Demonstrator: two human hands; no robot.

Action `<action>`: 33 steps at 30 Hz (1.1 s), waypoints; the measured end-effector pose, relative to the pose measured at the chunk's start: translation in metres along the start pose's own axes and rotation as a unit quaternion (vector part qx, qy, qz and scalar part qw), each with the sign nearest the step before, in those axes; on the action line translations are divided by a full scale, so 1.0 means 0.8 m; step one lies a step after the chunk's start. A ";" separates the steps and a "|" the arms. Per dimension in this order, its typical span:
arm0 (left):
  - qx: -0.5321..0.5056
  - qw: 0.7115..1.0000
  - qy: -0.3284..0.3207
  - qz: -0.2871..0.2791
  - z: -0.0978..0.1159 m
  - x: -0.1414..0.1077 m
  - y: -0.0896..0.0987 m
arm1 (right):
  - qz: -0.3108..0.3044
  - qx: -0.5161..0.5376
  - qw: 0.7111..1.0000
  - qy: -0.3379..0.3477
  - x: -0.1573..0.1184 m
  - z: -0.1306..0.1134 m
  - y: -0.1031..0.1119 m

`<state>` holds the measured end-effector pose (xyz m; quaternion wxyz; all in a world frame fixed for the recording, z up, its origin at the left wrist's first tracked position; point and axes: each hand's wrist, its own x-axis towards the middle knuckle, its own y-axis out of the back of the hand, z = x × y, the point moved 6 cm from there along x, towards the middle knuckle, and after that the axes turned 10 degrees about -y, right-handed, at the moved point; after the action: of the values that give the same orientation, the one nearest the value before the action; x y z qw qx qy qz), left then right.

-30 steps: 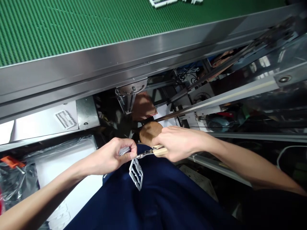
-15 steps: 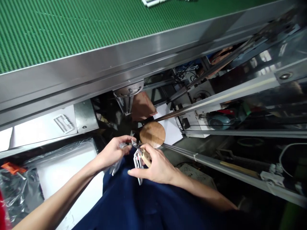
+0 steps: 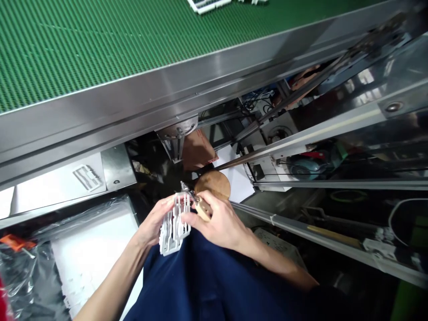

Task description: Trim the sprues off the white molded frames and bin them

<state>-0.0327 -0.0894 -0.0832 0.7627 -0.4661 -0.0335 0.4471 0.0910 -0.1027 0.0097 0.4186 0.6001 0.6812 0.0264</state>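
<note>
My left hand point(image 3: 153, 221) grips a white moulded plastic frame point(image 3: 173, 225) with slotted openings, holding it upright over my navy-clad lap point(image 3: 200, 281). My right hand point(image 3: 219, 218) is close beside it, fingers closed around the wooden handle of a metal-tipped hand tool point(image 3: 202, 207). The tool's metal tip point(image 3: 184, 188) sits just above the top edge of the plastic frame. Behind both hands lies a round wooden stool seat point(image 3: 214, 185), partly hidden by my right hand.
A green mesh conveyor belt point(image 3: 100, 53) with a stainless steel side rail point(image 3: 167, 100) runs across the top. White plastic frames lie on the belt point(image 3: 209, 3) and on a white sheet point(image 3: 87, 177). Wires and machinery sit below the rail; plastic film point(image 3: 26, 267) lies at lower left.
My right hand has moved left, bringing the tool up against the plastic frame. The frame has swung up from hanging below my left hand to standing in front of it.
</note>
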 end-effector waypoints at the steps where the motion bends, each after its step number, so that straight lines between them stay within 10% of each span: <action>1: -0.017 1.000 0.007 0.010 -0.001 0.000 0.005 | 0.016 -0.020 1.000 0.018 0.001 0.000 0.010; 13: -0.036 0.996 0.038 -0.078 0.000 -0.002 0.004 | 0.006 -0.315 0.935 0.161 0.029 0.006 0.040; 33: -0.024 0.992 0.046 -0.112 0.000 -0.006 0.010 | -0.030 -0.343 0.924 0.166 0.028 -0.001 0.037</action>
<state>-0.0410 -0.0914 -0.0871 0.7972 -0.4976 -0.0609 0.3363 0.1159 -0.0754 0.0139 0.4803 0.3861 0.7078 0.3453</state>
